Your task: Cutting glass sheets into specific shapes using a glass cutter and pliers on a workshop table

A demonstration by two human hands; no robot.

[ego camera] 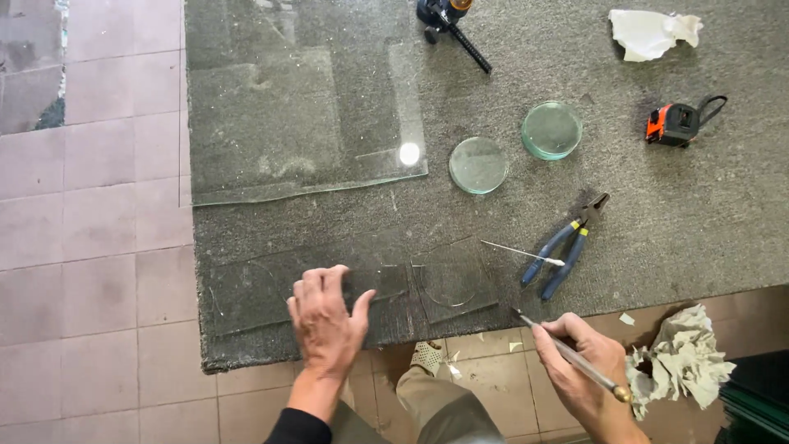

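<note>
Head view, worktable (657,205) covered in grey carpet. Its left edge and near edge are both in frame; tiled floor (90,247) lies beyond them.

Left hand (327,322) lies flat, fingers together and thumb out to the right, pressing on a glass strip (246,288) near the table's near edge. The strip runs left to right; its outline is faint against the carpet and hard to trace.

Right hand (585,362) is off the near edge, over the floor, pinching a thin glass cutter (567,353) between thumb and fingers. Tip points up-left, just short of the table edge; brass end sticks out past the wrist.

Just right of the left hand, a glass offcut (452,284) with a curved score line, partly overhanging the near edge.

Open carpet between the hands and the far items.

Counts: two round glass discs (478,164), apart; one large glass sheet (296,99) far left, cut off by the top of frame; one pair of blue-handled pliers (563,247); one thin glass sliver (522,252) touching the pliers; one tape measure (678,123); one black tool (450,20), cut off at top; one white crumpled paper (653,33); one grey rag (682,358) by the right hand.
</note>
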